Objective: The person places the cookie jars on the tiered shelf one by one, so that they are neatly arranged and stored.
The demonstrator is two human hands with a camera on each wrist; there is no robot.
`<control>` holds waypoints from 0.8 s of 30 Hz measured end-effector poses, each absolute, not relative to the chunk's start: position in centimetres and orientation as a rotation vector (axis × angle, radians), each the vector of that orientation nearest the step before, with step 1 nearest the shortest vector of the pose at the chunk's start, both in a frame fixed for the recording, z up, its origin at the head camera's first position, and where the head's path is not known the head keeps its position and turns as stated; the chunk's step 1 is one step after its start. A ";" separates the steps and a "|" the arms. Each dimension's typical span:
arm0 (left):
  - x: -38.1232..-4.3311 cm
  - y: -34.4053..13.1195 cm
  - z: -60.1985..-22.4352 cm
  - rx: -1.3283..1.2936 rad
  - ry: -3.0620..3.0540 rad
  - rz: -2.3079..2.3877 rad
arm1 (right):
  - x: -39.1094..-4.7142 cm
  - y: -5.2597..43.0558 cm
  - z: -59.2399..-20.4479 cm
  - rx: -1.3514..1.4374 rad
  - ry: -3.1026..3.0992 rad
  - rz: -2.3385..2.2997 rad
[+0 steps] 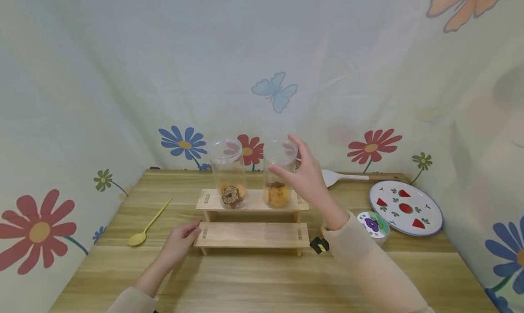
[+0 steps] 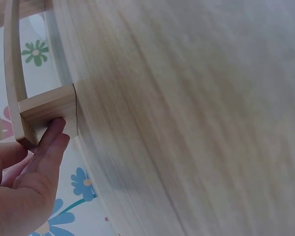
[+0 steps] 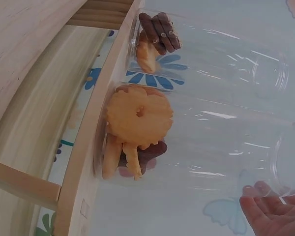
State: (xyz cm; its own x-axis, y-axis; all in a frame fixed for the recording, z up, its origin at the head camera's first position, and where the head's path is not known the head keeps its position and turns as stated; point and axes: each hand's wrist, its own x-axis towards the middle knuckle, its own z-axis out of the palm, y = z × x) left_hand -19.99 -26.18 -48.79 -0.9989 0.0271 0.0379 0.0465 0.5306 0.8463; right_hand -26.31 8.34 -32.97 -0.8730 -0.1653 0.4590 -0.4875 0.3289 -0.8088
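A clear plastic jar [image 1: 279, 172] with cookies in its bottom stands upright on the upper tier of a small wooden two-step stand [image 1: 254, 234]. Around the upper part of that jar my right hand [image 1: 304, 176] curves, thumb in front and fingers at the far side. In the right wrist view, fingertips [image 3: 265, 196] meet the jar's side near its top. A second clear jar [image 1: 227, 174], holding a nut-topped ring cookie and others, stands to its left. My left hand [image 1: 180, 242] pinches the left end of the lower tier, with fingers [image 2: 51, 142] beneath the board.
A yellow spoon [image 1: 149, 224] lies on the left of the wooden table [image 1: 245, 285]. At the right are a white spatula with a wooden handle [image 1: 356, 177], a patterned plate [image 1: 425, 204] and a round tub with a flower lid [image 1: 373, 226]. A small black item [image 1: 319, 245] lies beside the stand.
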 end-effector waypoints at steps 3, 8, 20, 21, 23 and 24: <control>-20.0 -26.2 -49.0 -0.071 -2.727 -1.529 | -26.4 8.3 -33.0 0.578 -2.309 1.577; -20.1 -26.2 -49.1 -0.070 -2.731 -1.539 | -26.6 8.3 -33.2 0.581 -2.328 1.561; -19.9 -26.1 -48.6 -0.052 -2.752 -1.519 | -26.7 8.8 -33.0 0.520 -2.343 1.533; -19.9 -26.1 -48.6 -0.052 -2.752 -1.522 | -26.4 9.0 -32.8 0.510 -2.338 1.541; -19.9 -26.1 -48.8 -0.053 -2.754 -1.522 | -25.5 9.3 -32.1 0.516 -2.306 1.561; -19.9 -26.1 -48.8 -0.052 -2.754 -1.524 | -25.0 9.4 -31.7 0.524 -2.288 1.568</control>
State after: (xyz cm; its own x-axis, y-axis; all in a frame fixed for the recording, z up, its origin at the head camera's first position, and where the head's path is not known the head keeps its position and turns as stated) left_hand -19.93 -26.14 -48.83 -0.9994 0.0322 0.0106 0.0261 0.5309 0.8470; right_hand -25.02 9.42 -31.72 -0.8823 -0.1191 0.4553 -0.4676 0.3313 -0.8195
